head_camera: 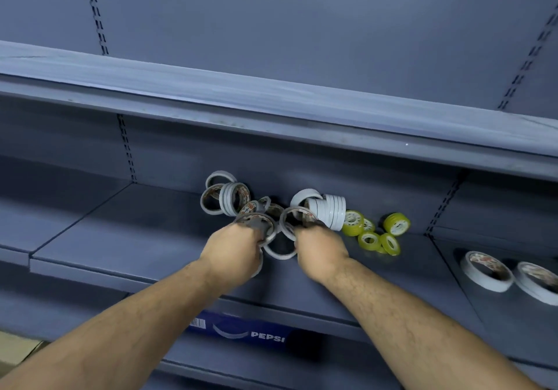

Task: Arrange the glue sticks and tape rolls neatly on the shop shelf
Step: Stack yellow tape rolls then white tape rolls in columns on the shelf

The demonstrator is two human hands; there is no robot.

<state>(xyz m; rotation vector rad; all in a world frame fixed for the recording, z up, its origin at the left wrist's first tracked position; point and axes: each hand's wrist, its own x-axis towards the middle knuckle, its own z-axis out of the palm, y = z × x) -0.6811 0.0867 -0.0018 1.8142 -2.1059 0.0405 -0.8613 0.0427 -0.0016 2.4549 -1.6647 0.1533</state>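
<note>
- Nearest of all, the left forearm (120,329) and the right forearm (407,314) come in bare from the bottom corners and converge over the middle shelf (120,232).
- On the left hand (232,250), the fingers are curled and pushed through the holes of a bundle of thin rolls (256,228), gripping them. The fingertips are hidden inside the rings.
- On the right hand (321,253), the fingers are curled round the rim of a thin roll (297,216), held on edge just beside the bundle.
- One loose ring (280,253) hangs between the two hands. Which hand holds it cannot be told.
- Behind the left hand, a heap of white rolls (222,198) sits near the back panel.
- Behind the right hand, a stack of white rolls (332,211) stands on edge, faces pressed together.
- Right of that stack, yellow-green rolls (374,234) lie scattered, some on edge, some tilted.
- All of these are on the middle shelf, toward its back.
- Well off to the right, on the neighbouring board, two wide rolls (486,272) lie flat side by side.
- Below the shelf's front edge is a blue Pepsi box (238,330).
</note>
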